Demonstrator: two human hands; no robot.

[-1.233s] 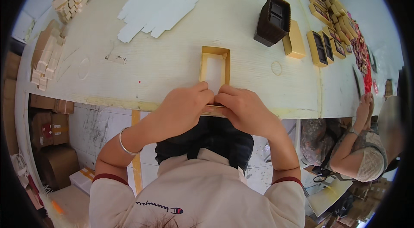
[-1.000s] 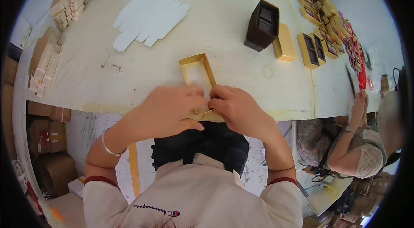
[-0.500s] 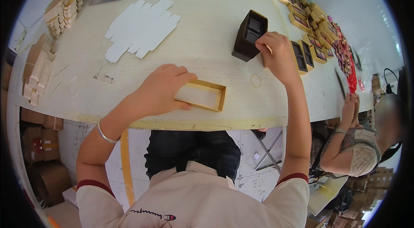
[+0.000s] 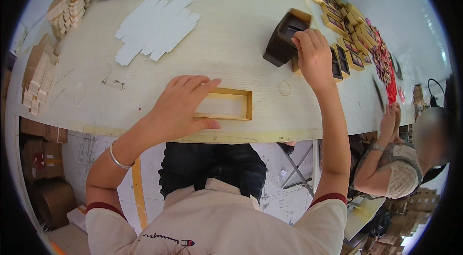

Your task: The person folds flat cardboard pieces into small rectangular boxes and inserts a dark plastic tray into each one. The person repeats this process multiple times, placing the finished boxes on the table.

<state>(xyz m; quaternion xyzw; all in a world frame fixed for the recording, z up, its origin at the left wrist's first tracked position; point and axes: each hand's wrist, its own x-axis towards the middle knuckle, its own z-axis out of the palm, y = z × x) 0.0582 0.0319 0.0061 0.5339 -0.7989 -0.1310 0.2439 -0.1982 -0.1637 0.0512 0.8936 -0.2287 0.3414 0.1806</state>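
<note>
My left hand (image 4: 179, 105) is spread around the left end of a shallow open gold box (image 4: 250, 105) with a pale inside. Its thumb lies by the box's near wall and its fingers by the far wall; the palm hides the left end. The right hand (image 4: 314, 59) is at the rim of a stack of black plastic trays (image 4: 279, 45), thumb and fingertips pinched together on the top tray. That stack leans toward the right, and its top tray has moulded recesses. Close to my right wrist stand gold boxes with black trays (image 4: 343, 59) inside.
A pile of flat white card blanks (image 4: 156, 28) lies at the far left. Folded card stacks (image 4: 41, 74) line the left edge. Filled gold boxes (image 4: 333, 23) and red wrapped pieces (image 4: 386, 69) cover the right side. Another person (image 4: 390, 158) sits at the right.
My left hand's fingers and thumb have spread wider around the gold box. The black tray stack has tilted further right, and my right hand has shifted slightly up and right with it.
</note>
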